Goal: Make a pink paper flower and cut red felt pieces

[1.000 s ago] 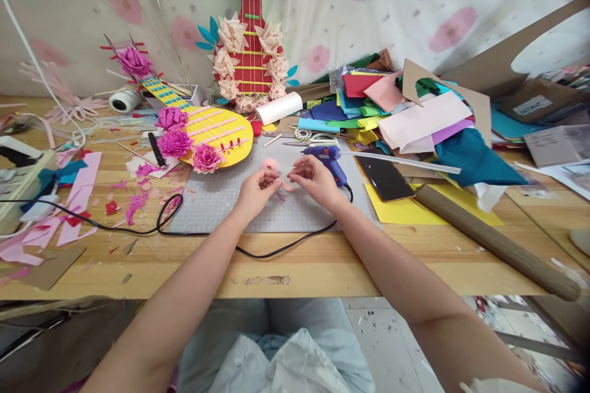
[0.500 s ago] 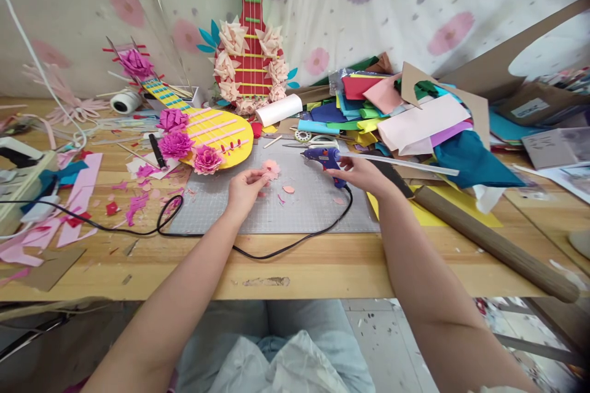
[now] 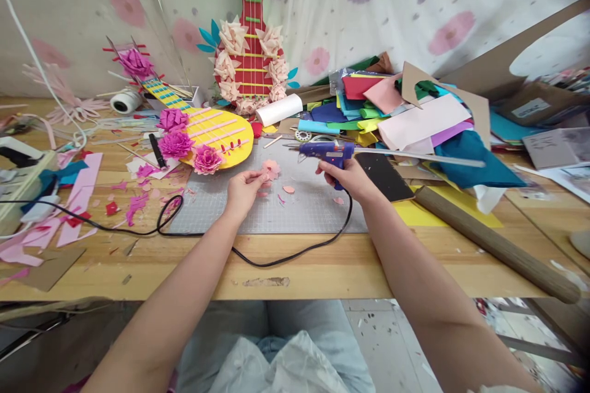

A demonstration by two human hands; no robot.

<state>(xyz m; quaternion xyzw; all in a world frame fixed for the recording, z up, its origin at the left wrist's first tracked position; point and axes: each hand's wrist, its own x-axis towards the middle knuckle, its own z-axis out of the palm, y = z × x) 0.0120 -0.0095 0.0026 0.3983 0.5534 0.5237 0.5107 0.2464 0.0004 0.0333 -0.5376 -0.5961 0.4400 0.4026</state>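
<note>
My right hand is wrapped round the handle of a blue hot glue gun, lifted over the mat. A long clear glue stick juts out of its back, and its nozzle points left. Between the fingertips of my left hand is a pale pink paper flower. Loose pink petals lie on the grey cutting mat between my hands. The gun's black cord loops along the mat's front edge to the left.
A yellow paper guitar with pink flowers lies behind my left hand; a red one stands at the wall. Coloured paper is heaped at the right, near a brown tube. Paper scraps litter the left.
My right hand has closed round the glue gun's handle and raised it from the mat, its body turning more level. My left hand stays almost in place with the flower.
</note>
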